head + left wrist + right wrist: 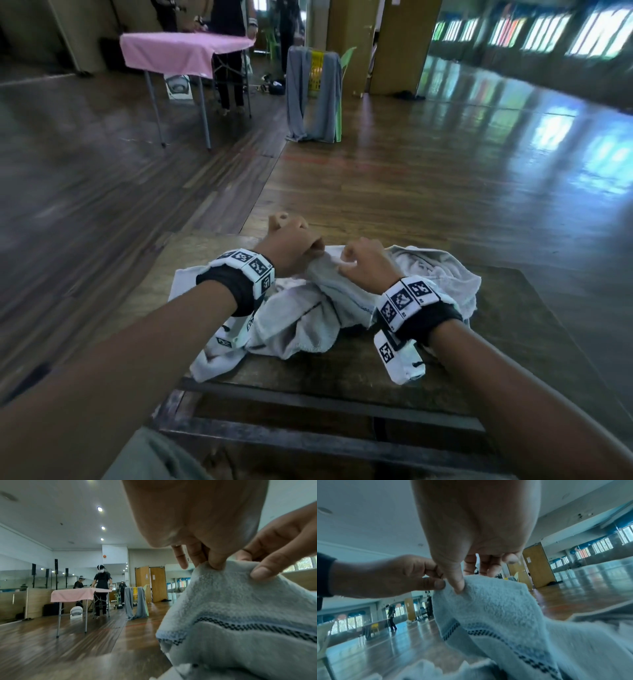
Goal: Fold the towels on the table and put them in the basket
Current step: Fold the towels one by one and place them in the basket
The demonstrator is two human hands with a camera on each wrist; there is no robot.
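While the left hand (291, 246) and the right hand (364, 263) sit close together, each pinching the same raised edge of a pale towel (322, 308) between thumb and fingers, the step in hand looks like finding the corners of 1 towel before any fold. Next, the hands probably need to slide apart along that hem to spread it flat. Below both wrists the crumpled cloth lies heaped on the wooden table (342, 380); I cannot pick out the basket with any certainty.
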